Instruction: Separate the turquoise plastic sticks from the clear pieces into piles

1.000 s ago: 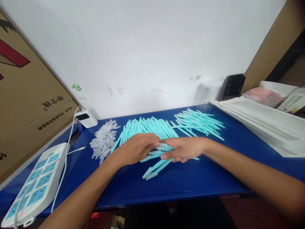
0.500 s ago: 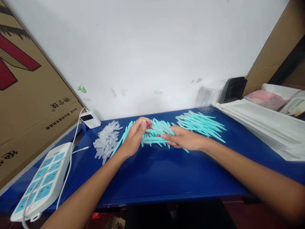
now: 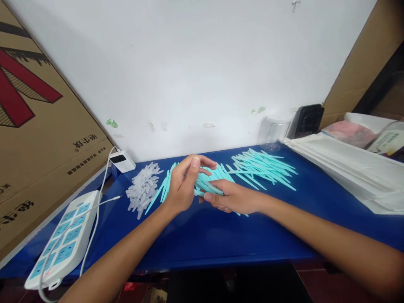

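Observation:
My right hand [image 3: 235,196] is closed around a bundle of slender turquoise plastic sticks [image 3: 205,185], held low over the table. Close by on the left, my left hand [image 3: 183,185] is cupped at the bundle's left end, its fingers curved and apart from the thumb. Whether its palm touches the stick ends is hard to see. Behind and below both hands lies a spread of more turquoise sticks [image 3: 224,173], partly hidden by them. A separate heap of turquoise sticks [image 3: 263,166] lies to the right. Small translucent plastic pieces [image 3: 143,188] are piled on the left.
The blue table [image 3: 189,244] meets a white wall [image 3: 195,75]. On the left are a power strip [image 3: 67,235] with a white cable and a small white device [image 3: 123,161]. A clear jar [image 3: 276,132] and white packaging sheets [image 3: 350,168] stand right.
The bundle has shifted slightly left and lower, with its end now at my left palm. My left fingers have come off the sticks. The view has tilted slightly.

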